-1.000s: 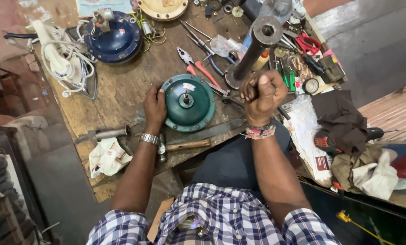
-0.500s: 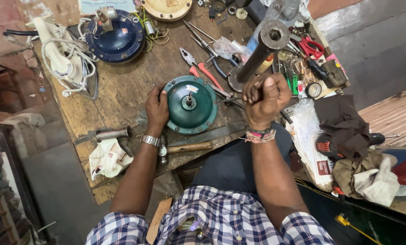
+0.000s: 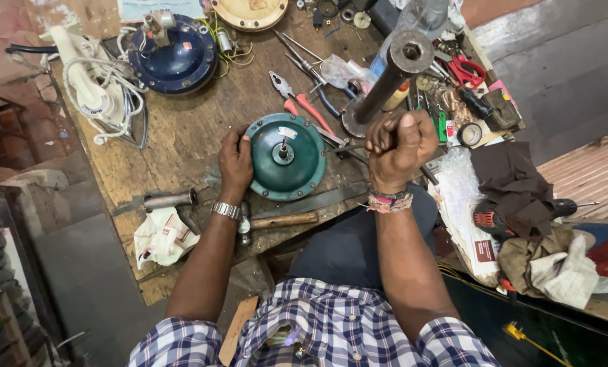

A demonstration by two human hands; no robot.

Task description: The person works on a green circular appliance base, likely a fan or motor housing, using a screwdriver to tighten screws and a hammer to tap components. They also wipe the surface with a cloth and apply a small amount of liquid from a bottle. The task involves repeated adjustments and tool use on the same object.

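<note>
While your left hand (image 3: 236, 163) braces the left rim of the green fan motor housing (image 3: 285, 158), keep its fingers spread flat against the painted dome so the round casing cannot spin or slide on the bench (image 3: 182, 136). The housing sits at the bench's near edge, directly in front of you, with its short steel shaft stub pointing up from the centre.

Your right hand (image 3: 398, 144) is just right of the housing, its fingers pressed together in a tight fist around a thin metal tool (image 3: 348, 145) whose tip points towards the housing's right edge. I judge that a steady, level push works best here: a slip could scar the glossy paint or skate off the curved shell.

The housing is smooth, enamelled metal, domed and circular. Behind your right fist a thick, dull steel pipe (image 3: 385, 78) rises on a round base. Just in front of the housing lies a wooden-handled hammer (image 3: 277, 221), and to its left front a short grey metal tube (image 3: 168, 200) and a crumpled white rag (image 3: 161, 234). Behind the housing, red-handled pliers (image 3: 300, 102) rest on the worn, scratched wood; farther back and left sit a dark blue motor housing (image 3: 175, 58) and a white clothes iron (image 3: 90, 92) with coiled cord.
</note>
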